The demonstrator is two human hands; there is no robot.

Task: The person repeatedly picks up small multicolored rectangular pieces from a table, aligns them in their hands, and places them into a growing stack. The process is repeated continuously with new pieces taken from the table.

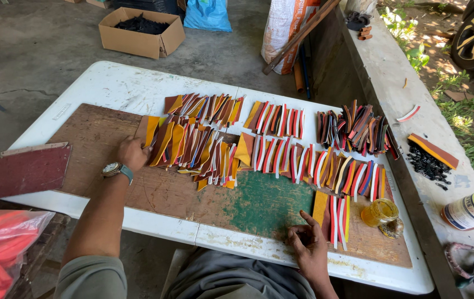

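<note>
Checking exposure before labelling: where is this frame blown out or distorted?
Head view: sunlight glares on the white table top left and the concrete ledge; wide-angle lens bows the table edges; the striped pieces and both hands, left hand and right hand, stay sharp.

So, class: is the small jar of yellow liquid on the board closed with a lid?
No. The jar stands open near the right hand, and its lid lies beside it on the wooden board.
</note>
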